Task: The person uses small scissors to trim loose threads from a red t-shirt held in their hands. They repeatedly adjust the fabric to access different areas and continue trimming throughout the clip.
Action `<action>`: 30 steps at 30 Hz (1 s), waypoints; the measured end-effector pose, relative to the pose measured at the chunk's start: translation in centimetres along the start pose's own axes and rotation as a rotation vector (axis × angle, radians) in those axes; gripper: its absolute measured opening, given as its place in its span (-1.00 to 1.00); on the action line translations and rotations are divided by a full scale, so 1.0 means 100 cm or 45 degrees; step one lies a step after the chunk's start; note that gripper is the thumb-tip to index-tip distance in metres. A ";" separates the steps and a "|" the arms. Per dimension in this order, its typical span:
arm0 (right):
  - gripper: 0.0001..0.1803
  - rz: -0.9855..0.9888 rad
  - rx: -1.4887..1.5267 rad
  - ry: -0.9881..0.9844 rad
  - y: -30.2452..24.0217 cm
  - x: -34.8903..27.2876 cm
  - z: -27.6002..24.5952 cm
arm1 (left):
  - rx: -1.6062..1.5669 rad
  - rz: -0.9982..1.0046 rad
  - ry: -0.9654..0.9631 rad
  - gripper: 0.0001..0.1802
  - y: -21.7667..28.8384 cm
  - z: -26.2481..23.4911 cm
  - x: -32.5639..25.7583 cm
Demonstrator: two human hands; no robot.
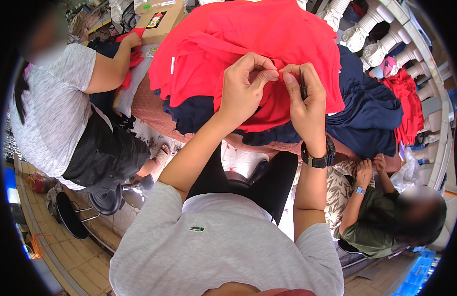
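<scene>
A large pile of red garments (pixel 204 54) lies spread in front of me on top of dark navy garments (pixel 189 116). Over it my left hand (pixel 246 84) is closed, thumb and forefinger pinching a small bit of red cloth. Close beside it on the right, my right hand (pixel 307 96) pinches the same bit of cloth; the two thumbs almost meet. A slim dark tool (pixel 303 88), its kind unclear, is tucked in my right hand, mostly hidden by the fingers. Red fabric hangs below both hands.
A person in grey (pixel 61 103) handles dark and red cloth at the left, near a cardboard box (pixel 162 19). At the lower right sits a person in green (pixel 376 222), hands at the table edge. White balusters (pixel 376 49) line the far right, near more red cloth (pixel 406 103).
</scene>
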State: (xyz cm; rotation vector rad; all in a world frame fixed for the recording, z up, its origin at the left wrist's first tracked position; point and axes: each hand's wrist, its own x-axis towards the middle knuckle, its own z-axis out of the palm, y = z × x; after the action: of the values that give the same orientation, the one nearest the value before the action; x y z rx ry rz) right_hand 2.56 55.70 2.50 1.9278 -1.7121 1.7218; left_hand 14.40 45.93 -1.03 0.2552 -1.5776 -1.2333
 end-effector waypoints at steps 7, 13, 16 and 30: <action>-0.82 0.065 -0.154 0.206 -0.025 -0.011 0.004 | -0.144 -0.025 -0.025 -0.95 0.001 0.003 -0.005; -0.70 0.325 0.161 0.076 -0.047 -0.044 0.011 | -0.079 0.005 -0.101 -0.96 0.000 0.002 -0.003; -0.52 0.814 0.421 -0.045 -0.038 -0.045 0.023 | -0.070 0.024 -0.114 -0.96 0.000 0.000 -0.006; -0.55 0.994 0.653 0.007 -0.031 -0.040 0.015 | 0.127 0.133 -0.039 -0.92 0.011 0.010 -0.004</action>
State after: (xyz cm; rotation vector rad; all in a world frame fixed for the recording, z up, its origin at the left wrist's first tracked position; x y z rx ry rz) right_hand 6.65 58.55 0.90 1.4355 -2.4114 2.6233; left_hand 14.24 47.28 -0.26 0.2161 -1.6601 -1.0845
